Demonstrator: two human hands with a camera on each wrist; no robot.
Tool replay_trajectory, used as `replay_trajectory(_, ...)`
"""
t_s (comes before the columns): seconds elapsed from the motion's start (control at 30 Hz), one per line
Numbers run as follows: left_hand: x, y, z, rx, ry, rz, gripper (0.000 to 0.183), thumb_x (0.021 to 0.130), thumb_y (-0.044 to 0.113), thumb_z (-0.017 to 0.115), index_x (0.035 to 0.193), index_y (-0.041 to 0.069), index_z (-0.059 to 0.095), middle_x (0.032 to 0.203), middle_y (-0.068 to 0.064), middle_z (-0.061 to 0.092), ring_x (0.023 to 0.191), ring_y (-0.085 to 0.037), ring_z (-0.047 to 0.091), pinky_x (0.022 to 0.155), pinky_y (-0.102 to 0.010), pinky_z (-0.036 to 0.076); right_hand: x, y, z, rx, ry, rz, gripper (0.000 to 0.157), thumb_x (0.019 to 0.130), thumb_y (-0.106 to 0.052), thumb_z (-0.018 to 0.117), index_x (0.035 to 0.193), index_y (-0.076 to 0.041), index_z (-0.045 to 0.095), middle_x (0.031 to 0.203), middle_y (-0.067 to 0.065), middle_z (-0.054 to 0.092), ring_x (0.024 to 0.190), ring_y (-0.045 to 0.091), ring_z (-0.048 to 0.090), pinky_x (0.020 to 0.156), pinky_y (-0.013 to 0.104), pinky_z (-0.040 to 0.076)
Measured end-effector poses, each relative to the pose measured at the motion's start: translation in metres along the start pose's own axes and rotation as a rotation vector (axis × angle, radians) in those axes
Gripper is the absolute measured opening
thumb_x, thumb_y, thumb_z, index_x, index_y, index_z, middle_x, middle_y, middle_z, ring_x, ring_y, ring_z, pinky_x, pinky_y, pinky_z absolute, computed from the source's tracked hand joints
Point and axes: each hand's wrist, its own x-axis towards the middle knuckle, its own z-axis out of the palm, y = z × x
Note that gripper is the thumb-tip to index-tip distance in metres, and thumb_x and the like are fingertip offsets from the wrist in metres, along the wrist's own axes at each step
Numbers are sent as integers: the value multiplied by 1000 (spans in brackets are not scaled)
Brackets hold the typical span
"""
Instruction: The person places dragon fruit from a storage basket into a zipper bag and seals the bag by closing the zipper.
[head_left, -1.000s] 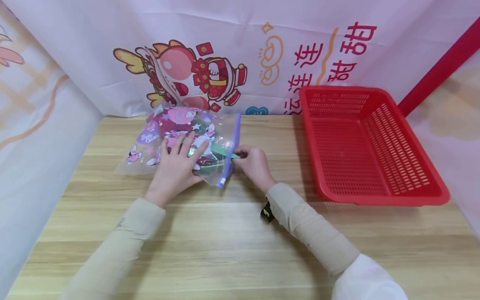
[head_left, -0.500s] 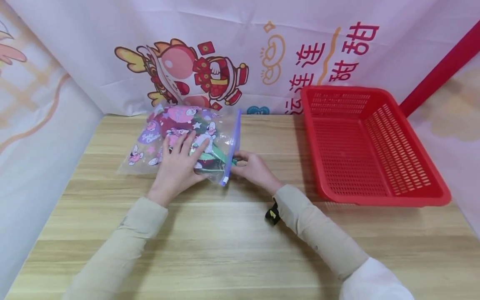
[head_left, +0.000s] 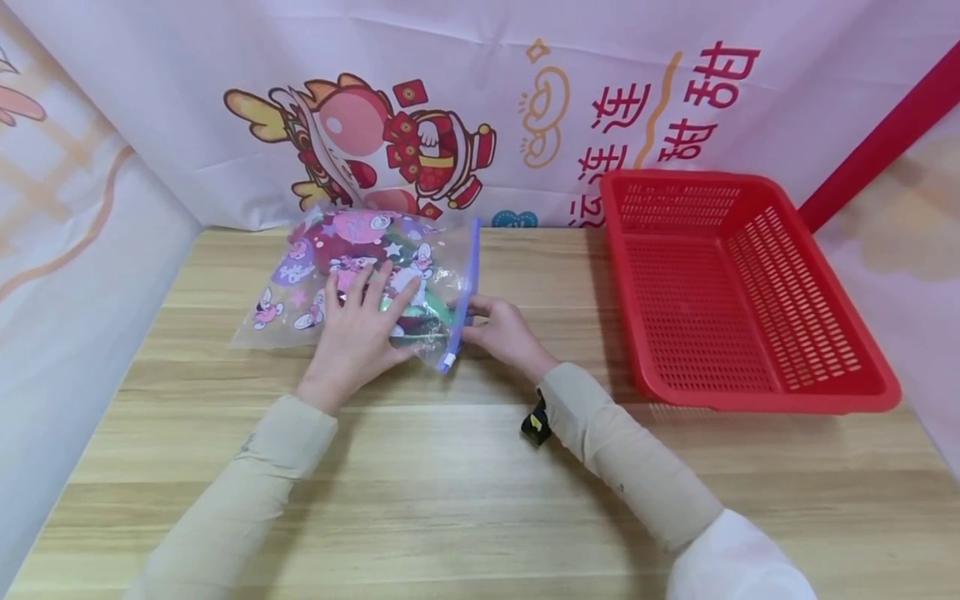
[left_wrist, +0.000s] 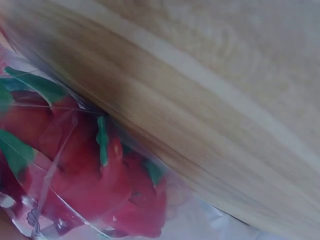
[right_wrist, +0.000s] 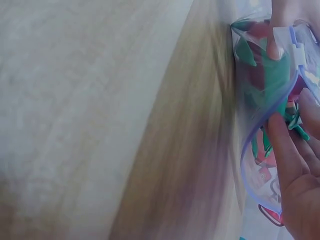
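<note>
A clear zip bag with pink and purple cartoon prints lies on the table, its purple zip edge facing right. Inside it, red dragon fruit with green scales shows through the plastic. My left hand rests on top of the bag, fingers spread. My right hand is at the bag's mouth, fingertips just past the zip edge. In the right wrist view the zip strip parts around my extended fingers, and green tips sit between thumb and fingers. A white slider sits near the strip's end.
A red plastic basket with slotted walls stands at the right of the wooden table. A printed white cloth hangs along the back edge. A black strap piece hangs below my right cuff.
The green tip that stuck out past the zip edge by my right fingers is now inside the bag. My right fingers have loosened and straightened. My left hand stays on the bag.
</note>
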Motion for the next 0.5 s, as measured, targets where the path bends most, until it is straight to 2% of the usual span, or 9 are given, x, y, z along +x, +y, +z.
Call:
replay_trajectory(0.23,2,1,2,8,6,-11,97,68,68,70,148,26,33,151,-22,33,139,-45,28,109,-71,19,1,-4,4,66,8,23,41,80,-8,73,120,-8,64,119,12,67,103,23,68,83,23,56)
replay_trajectory(0.5,4,3,4,-33,1,-13,97,68,65,73,148,27,32,150,-23,33,139,-52,23,110,-71,18,8,-5,8,151,-17,34,39,84,0,67,123,-4,62,123,16,65,109,26,66,89,24,54)
